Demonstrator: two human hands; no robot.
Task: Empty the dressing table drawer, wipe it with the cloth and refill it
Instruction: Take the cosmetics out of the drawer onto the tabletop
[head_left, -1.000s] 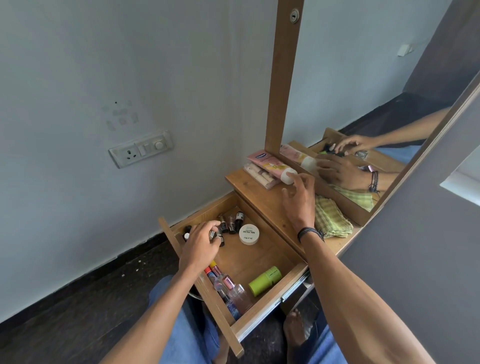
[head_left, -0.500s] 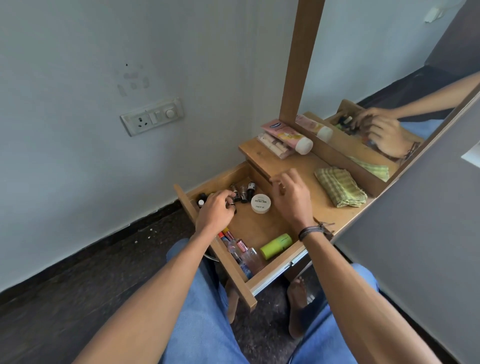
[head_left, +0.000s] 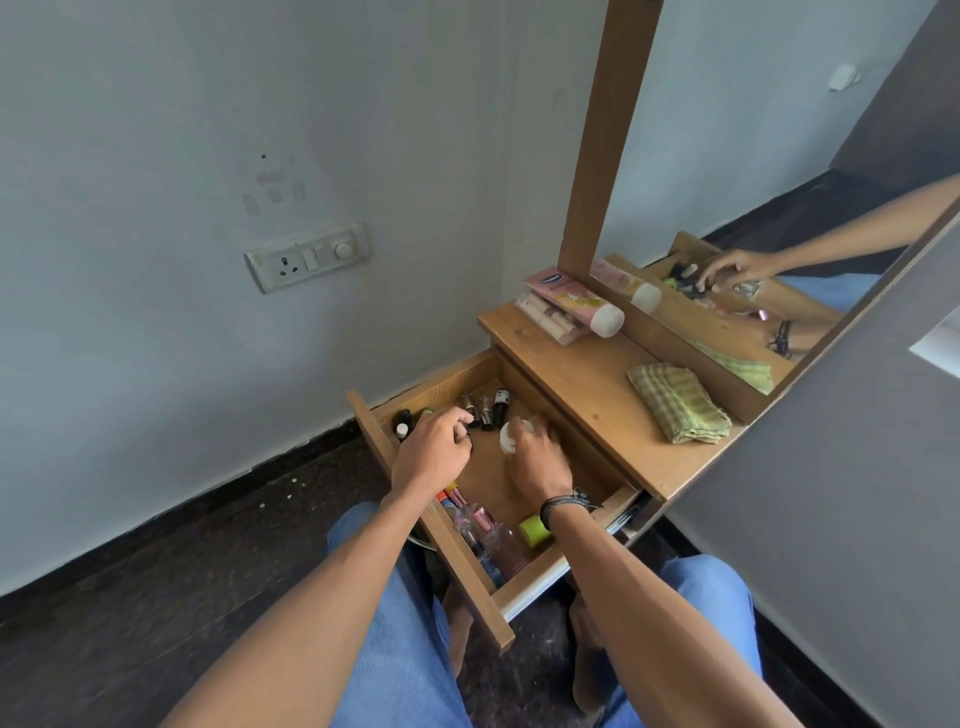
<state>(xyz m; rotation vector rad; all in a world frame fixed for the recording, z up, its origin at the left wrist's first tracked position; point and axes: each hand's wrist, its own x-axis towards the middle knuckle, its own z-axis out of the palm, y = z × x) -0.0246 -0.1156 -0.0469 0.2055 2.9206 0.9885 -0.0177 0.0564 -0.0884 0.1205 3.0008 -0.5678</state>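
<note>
Drawer (head_left: 485, 608) is pulled out below the dressing table top (head_left: 582, 384). White round jar (head_left: 510, 435) inside it is gripped by the right hand (head_left: 540, 460). Left hand (head_left: 434, 454) is curled beside dark small bottles (head_left: 402, 420) at the back-left corner; whether anything is held cannot be told. Nail polish bottles (head_left: 485, 410) are lined at the back wall. Lime-green tube (head_left: 534, 531) is half hidden by the right wrist. Green checked cloth (head_left: 675, 410) is left folded on the top; pink tube (head_left: 571, 299) is laid by the mirror frame (head_left: 597, 156).
</note>
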